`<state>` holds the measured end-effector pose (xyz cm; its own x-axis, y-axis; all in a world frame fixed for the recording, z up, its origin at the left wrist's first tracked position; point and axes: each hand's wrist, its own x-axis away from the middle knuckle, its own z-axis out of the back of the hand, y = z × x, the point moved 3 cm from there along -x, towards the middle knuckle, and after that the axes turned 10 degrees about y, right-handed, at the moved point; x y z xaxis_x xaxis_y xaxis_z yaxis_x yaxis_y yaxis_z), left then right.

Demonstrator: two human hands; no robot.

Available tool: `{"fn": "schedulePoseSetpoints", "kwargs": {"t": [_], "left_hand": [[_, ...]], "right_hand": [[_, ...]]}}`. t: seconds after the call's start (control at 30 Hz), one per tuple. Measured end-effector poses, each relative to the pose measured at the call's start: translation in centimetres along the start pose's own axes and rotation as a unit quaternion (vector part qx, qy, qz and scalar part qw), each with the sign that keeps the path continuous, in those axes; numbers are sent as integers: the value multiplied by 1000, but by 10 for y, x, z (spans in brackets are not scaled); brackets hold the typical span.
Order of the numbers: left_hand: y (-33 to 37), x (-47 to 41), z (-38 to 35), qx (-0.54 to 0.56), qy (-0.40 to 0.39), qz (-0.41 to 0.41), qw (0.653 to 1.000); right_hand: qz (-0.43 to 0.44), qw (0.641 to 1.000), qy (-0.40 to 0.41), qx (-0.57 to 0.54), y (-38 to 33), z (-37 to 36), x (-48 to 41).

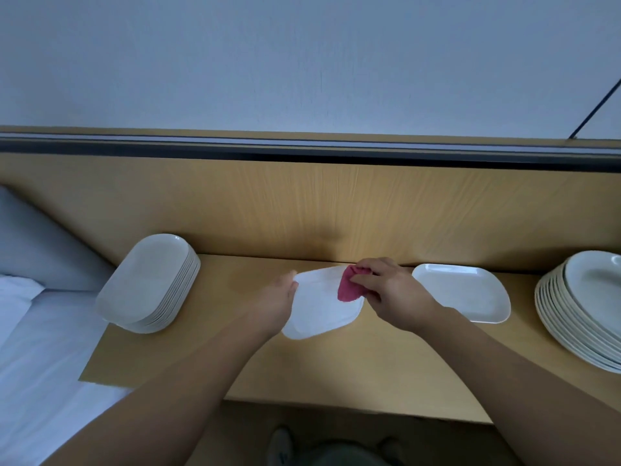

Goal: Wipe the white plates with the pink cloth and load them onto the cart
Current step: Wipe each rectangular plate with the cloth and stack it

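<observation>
A white oblong plate [319,311] is held tilted above the wooden counter [353,368] at the middle. My left hand [277,302] grips its left edge. My right hand [389,290] holds the bunched pink cloth [349,287] against the plate's upper right part. Another single white oblong plate [462,292] lies flat on the counter just right of my right hand. No cart is in view.
A stack of several oblong white plates [151,284] stands at the counter's left end. A stack of round white plates [584,307] sits at the right edge. A wooden back panel [302,210] rises behind the counter. White bedding [37,364] lies lower left.
</observation>
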<state>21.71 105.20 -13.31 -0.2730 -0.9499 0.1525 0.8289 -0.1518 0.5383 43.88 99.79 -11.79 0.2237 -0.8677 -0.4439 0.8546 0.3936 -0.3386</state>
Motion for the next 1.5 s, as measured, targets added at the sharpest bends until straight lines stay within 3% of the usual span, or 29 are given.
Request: {"fn": "schedulePoseSetpoints", "kwargs": {"t": [0.23,0.5,0.6,0.7,0.8,0.9,1.23,1.5], "left_hand": [[-30,-8,-11,12,-107,44,993],[-38,-20,-17,5,-101,-15,995],[-35,-22,-19,10,-90,-34,995],[-36,-26,-21,28,-76,-38,996],[-43,-30,-27,20,-76,-40,996],[-40,-30,-27,31,-74,-36,996],[-43,-25,-34,41,-71,3,997],[-47,-26,-38,33,-51,43,997]], "right_hand": [[5,999,-34,-6,1,-29,-10],[87,988,-127,-3,-12,-81,-43],[84,976,-203,6,-19,-99,-48],[26,960,-280,9,-22,-111,-40],[-18,971,-238,-19,-24,-113,-40],[-68,964,-255,37,-25,-121,-45],[-15,971,-239,-13,-4,-127,-29],[-34,982,-186,2,32,-99,-10]]}}
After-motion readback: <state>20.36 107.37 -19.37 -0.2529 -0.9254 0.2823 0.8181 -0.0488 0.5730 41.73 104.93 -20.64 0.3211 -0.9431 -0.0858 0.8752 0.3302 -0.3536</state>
